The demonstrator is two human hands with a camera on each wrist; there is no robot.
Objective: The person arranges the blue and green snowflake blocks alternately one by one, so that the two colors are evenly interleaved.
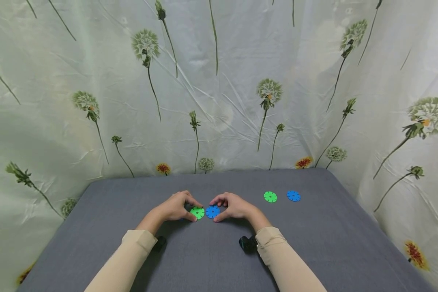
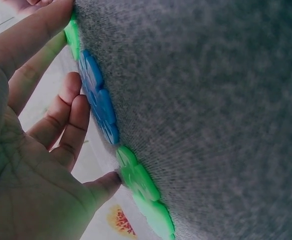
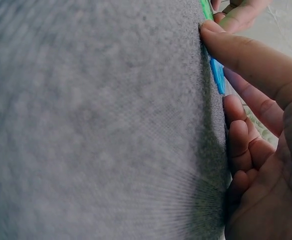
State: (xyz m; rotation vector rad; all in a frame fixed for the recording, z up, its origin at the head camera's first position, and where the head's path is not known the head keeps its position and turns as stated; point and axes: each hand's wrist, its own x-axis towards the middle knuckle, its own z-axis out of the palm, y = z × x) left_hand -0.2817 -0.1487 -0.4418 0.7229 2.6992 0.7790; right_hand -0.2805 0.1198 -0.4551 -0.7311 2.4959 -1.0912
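My left hand [image 1: 177,206] has its thumb and index finger at opposite edges of a flat green notched disc [image 1: 197,212], pinching it on the table. Close by on the right, my right hand [image 1: 237,206] pinches a similar blue disc [image 1: 213,211] between thumb and index finger. The two discs lie flat side by side, almost touching. Under my left palm, the left wrist view shows another blue disc [image 2: 98,97] and another green disc [image 2: 145,190] in line; the head view mostly hides them.
A separate green disc [image 1: 270,197] and blue disc [image 1: 293,196] lie farther right on the grey table [image 1: 211,259]. A flower-patterned curtain [image 1: 226,101] hangs behind the table's far edge. Dark wrist devices [image 1: 248,244] sit beneath both forearms.
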